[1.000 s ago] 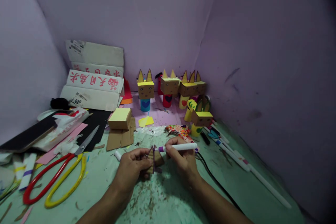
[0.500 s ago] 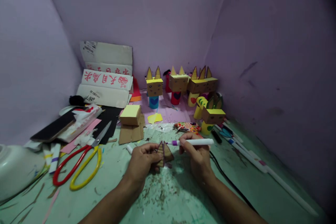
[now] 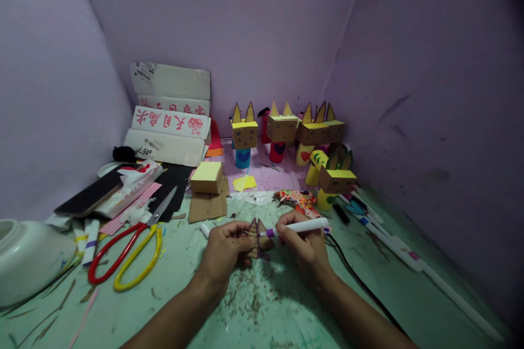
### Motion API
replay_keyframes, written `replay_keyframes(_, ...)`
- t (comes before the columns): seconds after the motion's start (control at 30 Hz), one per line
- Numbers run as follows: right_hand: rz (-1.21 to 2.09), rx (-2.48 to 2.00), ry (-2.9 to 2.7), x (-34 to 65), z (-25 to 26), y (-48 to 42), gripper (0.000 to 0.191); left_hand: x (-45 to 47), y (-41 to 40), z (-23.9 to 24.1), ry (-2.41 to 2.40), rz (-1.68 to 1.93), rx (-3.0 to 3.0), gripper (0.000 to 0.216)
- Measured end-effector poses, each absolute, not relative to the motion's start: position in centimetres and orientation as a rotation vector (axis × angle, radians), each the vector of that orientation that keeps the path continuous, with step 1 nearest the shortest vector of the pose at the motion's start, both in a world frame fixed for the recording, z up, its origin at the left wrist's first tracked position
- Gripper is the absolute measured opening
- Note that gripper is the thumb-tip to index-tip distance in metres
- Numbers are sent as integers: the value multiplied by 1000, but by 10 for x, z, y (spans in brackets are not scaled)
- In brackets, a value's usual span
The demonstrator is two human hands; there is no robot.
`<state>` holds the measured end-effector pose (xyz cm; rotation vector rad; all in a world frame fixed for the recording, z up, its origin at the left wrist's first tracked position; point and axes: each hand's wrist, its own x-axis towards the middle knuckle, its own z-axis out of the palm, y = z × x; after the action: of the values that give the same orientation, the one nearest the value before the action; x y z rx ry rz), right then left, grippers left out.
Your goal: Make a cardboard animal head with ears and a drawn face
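Note:
My left hand (image 3: 224, 250) pinches two small brown cardboard triangles (image 3: 258, 237) held upright over the green table. My right hand (image 3: 306, 248) grips a white marker with a purple band (image 3: 295, 227), lying nearly level, its tip touching the triangles. Both hands are closed around what they hold. Just behind them lies a floral-patterned glue gun (image 3: 298, 200) with a black cord (image 3: 360, 283) running toward me on the right.
Red and yellow scissors (image 3: 125, 253) lie at left beside a white bowl (image 3: 28, 259). A yellow-topped cardboard box (image 3: 207, 177) stands behind the hands. Several cardboard animal figures (image 3: 282, 133) line the back wall. Markers (image 3: 388, 245) lie at right; folded cartons (image 3: 167, 131) at back left.
The marker tip has moved in against the triangles, which it was just short of before. The view has shifted, bringing the white bowl in at left.

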<state>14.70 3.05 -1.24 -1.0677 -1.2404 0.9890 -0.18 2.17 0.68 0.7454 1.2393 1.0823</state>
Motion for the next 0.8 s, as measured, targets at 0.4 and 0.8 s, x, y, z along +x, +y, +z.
replay_keyframes(0.4, 990, -1063, -1288, 155, -8, 35, 14, -7, 22, 10, 1259, 1186, 681, 29)
replay_keyframes(0.8, 399, -1576, -1973, 149, -7, 33, 34, -22, 24, 20, 1322, 1282, 723, 28)
